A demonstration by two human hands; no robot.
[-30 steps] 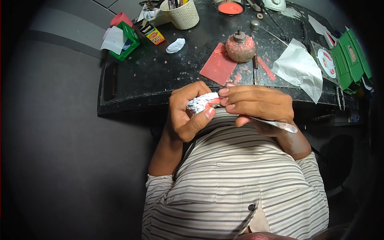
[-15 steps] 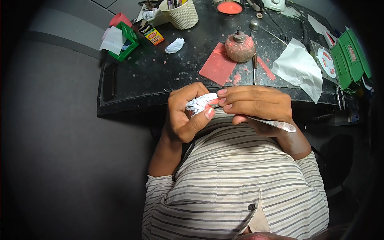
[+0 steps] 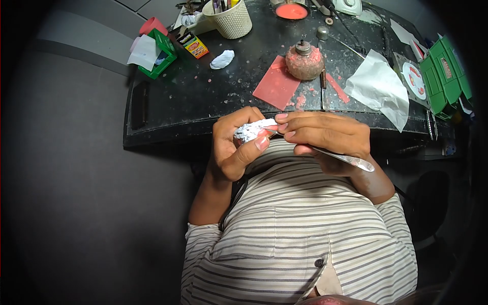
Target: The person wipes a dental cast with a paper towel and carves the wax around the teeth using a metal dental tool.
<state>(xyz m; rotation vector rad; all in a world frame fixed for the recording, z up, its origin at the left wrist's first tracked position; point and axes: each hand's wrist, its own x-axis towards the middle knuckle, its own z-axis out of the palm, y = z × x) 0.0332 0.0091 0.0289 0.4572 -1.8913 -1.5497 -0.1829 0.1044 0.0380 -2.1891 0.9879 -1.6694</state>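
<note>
Between the curled fingers and thumb of my left hand point(image 3: 229, 150) sits a small white, crinkled piece with pink wax on it point(image 3: 247, 132); its underside is hidden by the hand. My right hand point(image 3: 333, 133) is closed around a metal wax carver point(image 3: 353, 161). The carver's flat, rounded end sticks out below the palm toward the wrist. Its thin tip meets the pink part of the white piece, beside my left thumb. Both hands are held together over the front of the striped shirt, at the desk edge.
On the black desk point(image 3: 188, 101) lie a pink wax sheet point(image 3: 274, 89), a wax-spattered spirit lamp point(image 3: 304, 62), a wooden-handled tool point(image 3: 323, 79), white paper point(image 3: 381, 91) and a white lump point(image 3: 222, 59). Green boxes point(image 3: 445, 73) stand right; a white basket point(image 3: 234, 20) stands behind.
The white piece has turned slightly in my left hand, and the left thumb has shifted a little to the left. The carver's tip shows more clearly against the piece.
</note>
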